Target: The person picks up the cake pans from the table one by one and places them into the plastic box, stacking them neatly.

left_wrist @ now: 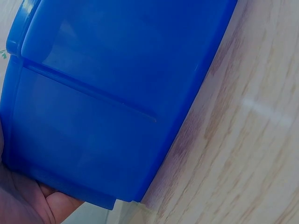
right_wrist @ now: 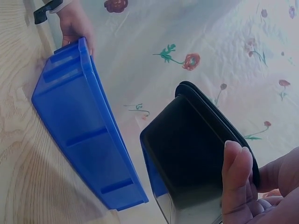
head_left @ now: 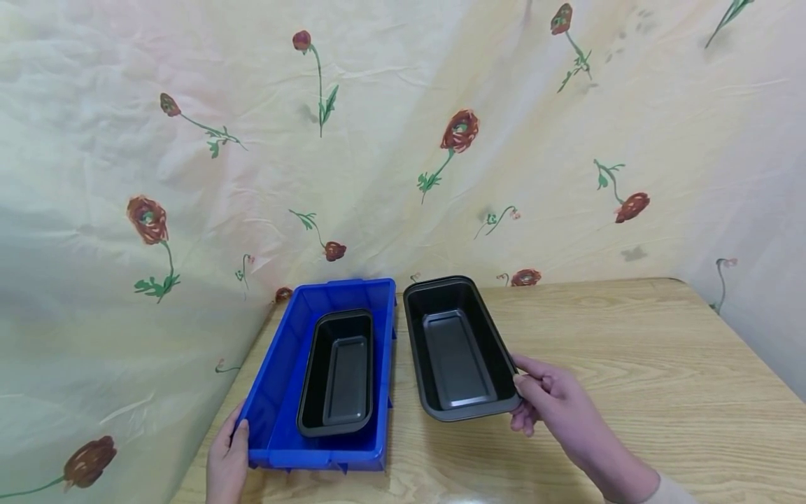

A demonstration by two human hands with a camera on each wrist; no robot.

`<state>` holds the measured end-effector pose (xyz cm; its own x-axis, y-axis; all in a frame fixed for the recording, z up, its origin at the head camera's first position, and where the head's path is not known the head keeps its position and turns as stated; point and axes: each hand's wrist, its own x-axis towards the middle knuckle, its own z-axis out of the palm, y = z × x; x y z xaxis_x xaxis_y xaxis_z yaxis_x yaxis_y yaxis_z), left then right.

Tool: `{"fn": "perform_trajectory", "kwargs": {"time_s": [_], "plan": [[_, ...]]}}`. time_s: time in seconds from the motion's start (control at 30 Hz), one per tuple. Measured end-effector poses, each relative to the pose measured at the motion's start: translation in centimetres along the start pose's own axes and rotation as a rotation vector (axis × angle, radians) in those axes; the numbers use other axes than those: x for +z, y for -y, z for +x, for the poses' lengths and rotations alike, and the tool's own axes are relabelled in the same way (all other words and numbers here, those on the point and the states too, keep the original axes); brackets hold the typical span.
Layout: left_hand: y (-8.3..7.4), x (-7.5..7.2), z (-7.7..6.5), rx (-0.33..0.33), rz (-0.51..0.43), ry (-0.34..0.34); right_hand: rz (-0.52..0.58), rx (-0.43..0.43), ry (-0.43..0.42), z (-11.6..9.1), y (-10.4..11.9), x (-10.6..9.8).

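Observation:
My right hand (head_left: 557, 402) pinches a black loaf pan (head_left: 456, 350) at its near right corner, thumb on the rim and fingers beneath. In the right wrist view the pan's outer side (right_wrist: 191, 144) shows, held above the wooden table and tilted. A second black loaf pan (head_left: 340, 378) lies inside a blue plastic bin (head_left: 271, 392), toward its right side. At the bin's near left corner, my left hand (head_left: 228, 455) grips the rim. Up close in the left wrist view, the bin's wall (left_wrist: 103, 102) fills most of the picture, with part of that hand (left_wrist: 28, 200) at the lower left.
Bin and hands are over a light wood-grain table (head_left: 630, 336). Behind and to the left hangs a pale sheet (head_left: 378, 161) printed with red flowers, close to the table's far and left edges. The held pan is just right of the bin.

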<state>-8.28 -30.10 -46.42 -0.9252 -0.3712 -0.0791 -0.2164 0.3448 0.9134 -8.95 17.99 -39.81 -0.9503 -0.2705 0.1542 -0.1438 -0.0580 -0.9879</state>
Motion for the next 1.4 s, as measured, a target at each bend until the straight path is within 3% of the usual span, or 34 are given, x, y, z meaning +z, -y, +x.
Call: {"fn": "perform_trajectory", "kwargs": {"time_s": [0.5,0.93,1.4], "plan": [[0.1,0.1,0.1,-0.019,-0.013,0.0,0.03,0.008,0.05,1.0,0.0,1.4],[0.0,0.1,0.1,-0.027,-0.008,0.007,0.04,0.057,0.033,1.9,0.4,3.5],[0.1,0.1,0.2,-0.023,-0.022,0.008,0.071,0.041,0.047,2.8,0.1,5.0]]}}
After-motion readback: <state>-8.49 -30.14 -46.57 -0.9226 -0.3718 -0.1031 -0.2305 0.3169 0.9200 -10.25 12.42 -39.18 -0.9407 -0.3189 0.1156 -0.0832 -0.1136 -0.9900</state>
